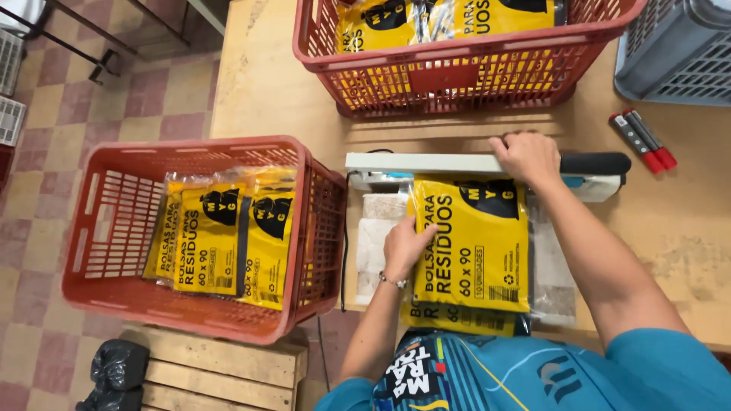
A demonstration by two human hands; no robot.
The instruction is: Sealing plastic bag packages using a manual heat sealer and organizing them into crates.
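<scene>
Right hand (528, 157) presses flat on sealer arm (426, 163), closed over top edge of yellow bag pack (472, 243) on bench (266, 76); left hand (403, 245) spread flat on pack's left edge, steadying; risk: pack slips sideways w/ uneven pressure, seal likely crooked; fingers near hot bar.
</scene>
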